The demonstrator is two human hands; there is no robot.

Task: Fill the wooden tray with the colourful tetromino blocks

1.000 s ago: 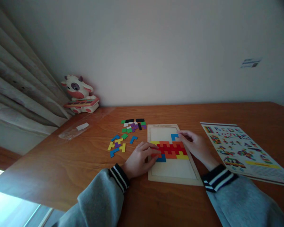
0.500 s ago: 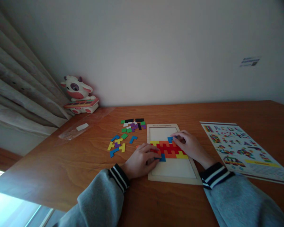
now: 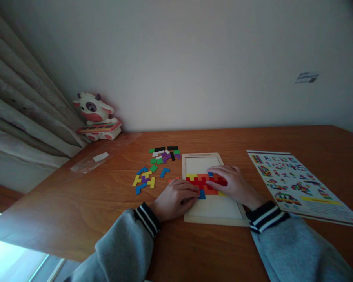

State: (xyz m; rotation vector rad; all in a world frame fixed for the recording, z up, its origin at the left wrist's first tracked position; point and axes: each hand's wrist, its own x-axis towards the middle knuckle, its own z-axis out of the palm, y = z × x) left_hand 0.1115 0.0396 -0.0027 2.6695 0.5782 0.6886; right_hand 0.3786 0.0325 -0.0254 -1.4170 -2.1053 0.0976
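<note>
A wooden puzzle board (image 3: 188,220) lies in front of me, with a band of red puzzle pieces (image 3: 200,181) across its middle, edged by orange and yellow ones. My left hand (image 3: 178,197) rests over the board's left edge, its fingers curled closed at a blue puzzle piece (image 3: 202,194) below the red band. My right hand (image 3: 233,184) reaches over from the right. Its thumb and fingers are spread apart across the red and orange pieces, fingertips by another blue piece (image 3: 210,174) along the upper side. The palm covers the right end of the band.
Loose coloured pieces (image 3: 144,180) lie left of the board, with more (image 3: 164,154) behind them. A printed pattern sheet (image 3: 297,176) lies to the right. A clear plastic bag (image 3: 88,166) and a cow toy with a keyboard (image 3: 98,117) sit at the back left, near a curtain (image 3: 23,105).
My right hand has moved slightly left; its thumb and fingers now span the red and orange pieces instead of pinching the upper blue piece. My left hand has stayed almost still.
</note>
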